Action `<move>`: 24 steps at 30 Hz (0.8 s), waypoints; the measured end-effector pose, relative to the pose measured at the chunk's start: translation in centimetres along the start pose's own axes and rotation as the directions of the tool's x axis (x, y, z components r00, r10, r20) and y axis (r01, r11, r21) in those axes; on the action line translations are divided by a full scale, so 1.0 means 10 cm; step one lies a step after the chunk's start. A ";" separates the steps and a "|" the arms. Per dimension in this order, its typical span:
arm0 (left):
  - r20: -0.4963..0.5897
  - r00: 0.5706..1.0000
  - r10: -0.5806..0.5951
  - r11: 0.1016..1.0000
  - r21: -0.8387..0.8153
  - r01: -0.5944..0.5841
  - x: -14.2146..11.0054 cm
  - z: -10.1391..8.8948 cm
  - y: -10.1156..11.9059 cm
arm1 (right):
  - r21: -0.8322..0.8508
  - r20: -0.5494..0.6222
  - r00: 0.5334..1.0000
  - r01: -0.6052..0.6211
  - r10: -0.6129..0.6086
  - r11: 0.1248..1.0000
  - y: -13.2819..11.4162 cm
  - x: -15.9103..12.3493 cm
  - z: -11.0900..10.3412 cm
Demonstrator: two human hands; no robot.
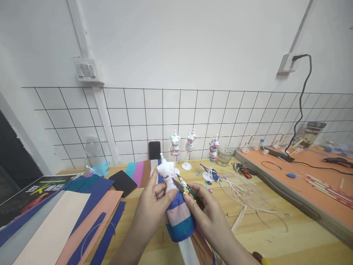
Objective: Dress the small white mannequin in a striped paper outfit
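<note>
white tiles [171, 116] with thin dark lines run along the wall behind a wooden table [298, 243]. over its near part, between the two hands, a small white mannequin [166, 168] leans back in a skirt [180, 216] banded blue, pale pink and teal. the left hand [153, 198] grips it, thumb in front at the waist. the right hand [205, 208] grips green scissors [191, 190], blades parted, tips by the torso; whether they touch it, i cannot tell. a white strip [189, 252] shows below the hem. farther back stand three more mannequins [213, 147] on white stands, near a glass bowl [224, 156]. to the left are a black phone [123, 183], striped material [140, 173] and overlapping coloured sheets [55, 228]. to the right, an orange board [275, 175] bears red-and-white sticks [328, 191] and a black cord [303, 88].
</note>
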State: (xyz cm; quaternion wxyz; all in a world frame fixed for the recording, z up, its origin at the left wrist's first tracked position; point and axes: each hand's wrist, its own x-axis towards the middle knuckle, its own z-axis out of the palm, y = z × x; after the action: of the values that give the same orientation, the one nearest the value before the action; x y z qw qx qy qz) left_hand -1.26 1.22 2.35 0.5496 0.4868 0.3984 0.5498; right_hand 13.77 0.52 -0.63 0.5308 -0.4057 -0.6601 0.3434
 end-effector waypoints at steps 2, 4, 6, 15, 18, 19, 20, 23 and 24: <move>0.019 1.000 -0.002 1.000 -0.009 0.002 -0.01 0.02 0.00 | 0.068 0.009 1.000 -0.016 0.015 0.998 -0.01 0.00 0.01; 0.022 1.000 -0.005 1.000 -0.011 0.005 -0.01 0.03 0.00 | 0.088 0.015 1.000 -0.022 0.021 0.996 -0.03 0.00 0.01; -0.004 1.000 -0.003 1.000 0.001 0.003 -0.02 0.05 -0.01 | 0.047 0.007 1.000 -0.017 0.016 0.999 -0.04 0.00 -0.01; -0.057 0.998 0.021 0.997 0.081 -0.017 -0.04 0.09 -0.06 | 0.007 -0.023 0.999 -0.024 0.024 1.000 -0.05 -0.02 -0.01; -0.033 0.999 0.005 0.997 0.079 -0.002 -0.04 0.10 -0.05 | 0.012 -0.037 0.999 -0.022 0.022 1.000 -0.03 -0.02 0.00; -0.025 1.000 -0.001 0.997 0.079 0.003 -0.04 0.11 -0.05 | 0.007 -0.039 0.999 -0.021 0.022 1.000 -0.02 -0.02 0.00; -0.017 1.000 -0.004 0.997 0.078 0.005 -0.04 0.11 -0.05 | 0.005 -0.042 0.999 -0.022 0.022 1.000 -0.01 -0.02 0.00; -0.018 1.000 0.000 0.997 0.077 0.002 -0.04 0.12 -0.06 | 0.024 -0.042 0.999 -0.028 0.029 0.999 -0.01 0.00 0.00; -0.026 1.000 0.001 0.997 0.073 0.000 -0.04 0.12 -0.06 | 0.043 -0.041 0.999 -0.031 0.033 0.999 -0.01 0.00 0.00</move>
State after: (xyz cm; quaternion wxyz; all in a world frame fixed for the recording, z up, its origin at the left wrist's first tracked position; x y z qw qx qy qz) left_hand 0.03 0.75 1.95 0.5262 0.4994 0.4251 0.5413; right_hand 13.72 0.51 -0.55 0.5474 -0.4118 -0.6349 0.3573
